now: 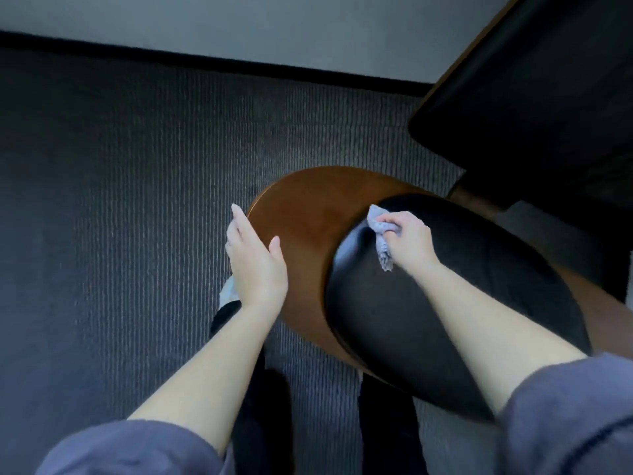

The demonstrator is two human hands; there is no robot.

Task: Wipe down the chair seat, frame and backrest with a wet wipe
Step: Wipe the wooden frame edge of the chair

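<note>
— Head view: where is the wet wipe (381,234) held?
— It is bunched and pinched in the right hand (409,240), at the top edge of the black pad (462,303) of the chair (370,303). The left hand (255,260) is laid flat, fingers straight, on the brown wooden shell (301,207).
— How will the wipe be handled?
— Soft, light and floppy, it seems; best kept bunched. The wood looks smooth and hard, the pad puffy.

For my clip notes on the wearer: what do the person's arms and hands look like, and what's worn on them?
Bare left hand and right hand: no gloves, rings or watch visible. Grey-blue left sleeve and right sleeve are pushed up, forearms uncovered.
</note>
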